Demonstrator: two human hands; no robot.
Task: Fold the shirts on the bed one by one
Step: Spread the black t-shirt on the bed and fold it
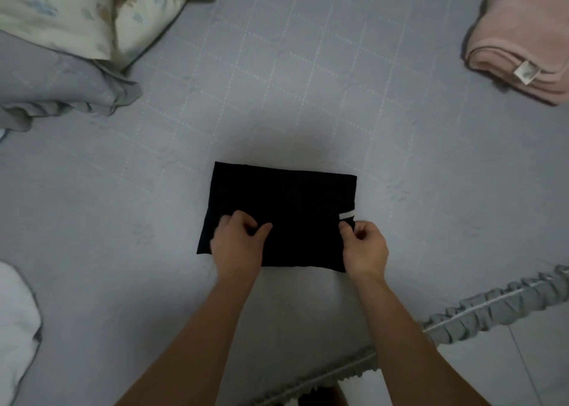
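- Where the grey checked bed sheet (pixel 308 67) lies flat in the middle of the view, a black shirt (pixel 286 208) rests on it, folded into a compact rectangle with a short white strip (pixel 347 215) showing at its right edge.
- Over the shirt's near left part sits the left hand (pixel 237 242), fingers curled and thumb drawn in, pinching a bit of the black fabric.
- At the shirt's near right edge, just below the white strip, the right hand (pixel 365 245) closes thumb and fingers on the cloth in a narrow pinch.
- Both bare forearms reach in from the bottom of the view, roughly parallel.
- Well apart from the shirt, at the upper right, a folded pink garment (pixel 520 45) lies on the sheet with a small white label (pixel 526 71) at its near edge.
- Bunched at the upper left are a pale floral quilt (pixel 77 11) and grey bedding (pixel 61 88) beneath it.
- Something white and soft (pixel 15 322) pokes in at the lower left edge; what it is cannot be told.
- Along the lower right runs the sheet's ruffled grey hem (pixel 492 304), with pale floor tiles (pixel 538 359) beyond.
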